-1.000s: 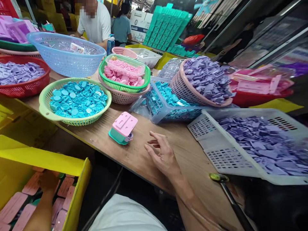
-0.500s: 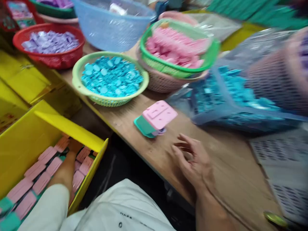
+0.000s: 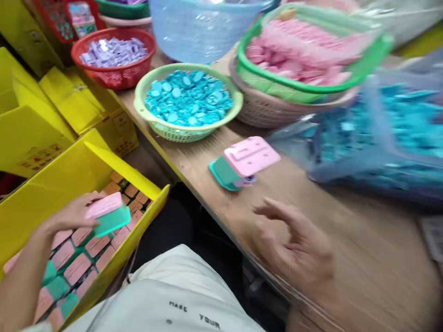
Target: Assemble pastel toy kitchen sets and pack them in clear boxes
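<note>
Over the yellow carton (image 3: 31,191) at the lower left, my left hand (image 3: 78,213) grips a small plastic box (image 3: 112,220) with a pink top and teal sides. Rows of similar pink-and-teal boxes (image 3: 78,269) lie beneath it in the carton. My right hand (image 3: 294,249), blurred by motion, hovers at the table's front edge with thumb and fingers apart and nothing between them. Just beyond its fingertips a second pink-topped teal box (image 3: 252,157) stands on the wooden table (image 3: 363,258), apart from the hand.
Behind the box are a light green basket (image 3: 188,133) of turquoise pieces, a red basket (image 3: 114,76) of lilac pieces and a green basket (image 3: 287,90) of pink pieces. A clear bag (image 3: 346,161) of turquoise parts lies at right. Yellow cartons (image 3: 41,133) stand at left.
My left hand has come up from deep inside the carton with a pink-and-teal box in it. The view has shifted, and my right hand stays open near the table edge.
</note>
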Demonstrator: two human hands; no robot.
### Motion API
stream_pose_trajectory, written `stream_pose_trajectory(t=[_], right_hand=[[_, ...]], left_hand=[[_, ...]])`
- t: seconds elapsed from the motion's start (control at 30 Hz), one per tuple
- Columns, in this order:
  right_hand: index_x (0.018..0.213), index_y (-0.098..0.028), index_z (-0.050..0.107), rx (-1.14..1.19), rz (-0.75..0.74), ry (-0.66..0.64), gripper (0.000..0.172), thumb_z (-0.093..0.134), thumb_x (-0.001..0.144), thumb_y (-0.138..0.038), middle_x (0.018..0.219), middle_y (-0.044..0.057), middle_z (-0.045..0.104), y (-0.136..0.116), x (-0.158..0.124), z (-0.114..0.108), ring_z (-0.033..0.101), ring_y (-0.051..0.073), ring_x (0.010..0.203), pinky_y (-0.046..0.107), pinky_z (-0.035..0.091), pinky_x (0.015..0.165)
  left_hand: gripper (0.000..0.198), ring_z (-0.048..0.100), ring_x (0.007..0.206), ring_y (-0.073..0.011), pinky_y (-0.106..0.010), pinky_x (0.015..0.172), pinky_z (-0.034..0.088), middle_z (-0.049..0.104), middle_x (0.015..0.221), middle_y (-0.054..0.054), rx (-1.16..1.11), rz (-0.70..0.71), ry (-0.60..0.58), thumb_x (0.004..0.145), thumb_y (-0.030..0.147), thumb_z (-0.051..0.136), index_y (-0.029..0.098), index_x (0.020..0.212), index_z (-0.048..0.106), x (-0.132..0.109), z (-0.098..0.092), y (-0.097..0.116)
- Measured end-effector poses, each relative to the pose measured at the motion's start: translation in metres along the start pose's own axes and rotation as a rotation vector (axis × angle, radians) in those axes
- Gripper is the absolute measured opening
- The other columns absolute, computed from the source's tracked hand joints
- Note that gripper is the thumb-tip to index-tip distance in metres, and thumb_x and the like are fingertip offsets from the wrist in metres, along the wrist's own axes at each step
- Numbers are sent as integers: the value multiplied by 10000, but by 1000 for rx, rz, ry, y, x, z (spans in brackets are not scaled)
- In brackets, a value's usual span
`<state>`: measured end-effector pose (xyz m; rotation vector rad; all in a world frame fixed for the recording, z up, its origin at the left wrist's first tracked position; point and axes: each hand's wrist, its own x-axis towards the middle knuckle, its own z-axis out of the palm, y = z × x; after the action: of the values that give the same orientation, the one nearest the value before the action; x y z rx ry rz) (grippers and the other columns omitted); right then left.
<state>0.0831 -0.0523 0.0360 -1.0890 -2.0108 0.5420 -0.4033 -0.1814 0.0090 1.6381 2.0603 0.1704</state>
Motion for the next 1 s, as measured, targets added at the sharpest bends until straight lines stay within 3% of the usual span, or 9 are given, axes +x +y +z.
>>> stream_pose_trajectory(t=[0.07, 0.17, 0.33, 0.43, 0.57, 0.67, 0.73, 0.83, 1.0], right_hand=[[1408, -280, 507, 90, -136, -119, 552, 686, 894, -377, 1138, 89, 677, -18, 5, 2, 679, 248, 1043, 434, 599, 878], [1554, -278, 267, 253, -277, -194, 966, 740, 782, -616, 1448, 158, 487, -40, 11, 6, 514, 320, 1336, 482, 552, 999], [1586, -325, 81, 356, -219, -78, 1039, 715, 807, -592, 1506, 153, 406, -38, -9, -14, 519, 323, 1331, 530, 523, 1027], [1562, -291, 224, 79, -40, 205, 946, 745, 793, -470, 1329, 136, 523, -6, -33, -40, 587, 324, 1185, 548, 539, 970], [1523, -187, 315, -381, 250, 619, 1003, 797, 722, -552, 1282, 191, 484, 35, -61, -64, 482, 388, 1220, 661, 425, 1028], [1540, -173, 258, -363, 422, 606, 1044, 756, 741, -622, 1306, 210, 464, 47, -70, -74, 490, 371, 1204, 640, 452, 1001], [1553, -220, 224, -234, 452, 452, 1016, 729, 772, -627, 1247, 159, 520, 48, -71, -85, 584, 302, 1079, 546, 538, 921], [1534, -279, 288, -203, 326, 229, 1005, 766, 728, -643, 1287, 127, 522, 51, -62, -108, 612, 278, 1097, 503, 555, 940], [1553, -298, 272, -218, -75, -148, 1062, 827, 693, -583, 1552, 139, 341, 71, -29, -120, 321, 333, 1467, 584, 333, 1185]], left_hand=[[739, 679, 999, -280, -374, 817, 588, 694, 1208, 38, -70, 227, 2, 584, 434, 813, 356, 1293, 617, -21, -42, 30], [844, 656, 1010, -282, -386, 797, 592, 659, 1222, 50, -73, 618, 29, 625, 364, 798, 441, 1410, 496, -21, -74, 116], [853, 602, 1106, -315, -427, 934, 534, 622, 1234, -117, -4, 1175, -93, 639, 207, 770, 248, 1440, 480, 37, -44, 292], [730, 581, 1167, -309, -438, 1005, 487, 580, 1305, -176, -12, 1381, -98, 773, 331, 741, 179, 1433, 467, 80, -14, 351], [785, 440, 1319, -412, -570, 1094, 350, 415, 1483, -263, 138, 1078, 307, 800, 472, 737, 118, 1426, 424, 129, 19, 379], [895, 405, 1302, -506, -631, 1035, 357, 358, 1487, -333, 250, 670, 449, 768, 521, 749, 42, 1426, 378, 156, 33, 380], [875, 467, 1237, -491, -602, 980, 413, 429, 1405, -341, 316, 574, 385, 789, 527, 709, 15, 1416, 376, 167, 33, 378], [734, 519, 1190, -399, -523, 959, 449, 510, 1347, -246, 401, 713, 221, 795, 411, 671, 89, 1405, 420, 175, 19, 372], [820, 389, 1324, -374, -554, 1065, 343, 469, 1479, -120, 465, 1031, -48, 697, 266, 701, 251, 1458, 395, 183, -12, 359]])
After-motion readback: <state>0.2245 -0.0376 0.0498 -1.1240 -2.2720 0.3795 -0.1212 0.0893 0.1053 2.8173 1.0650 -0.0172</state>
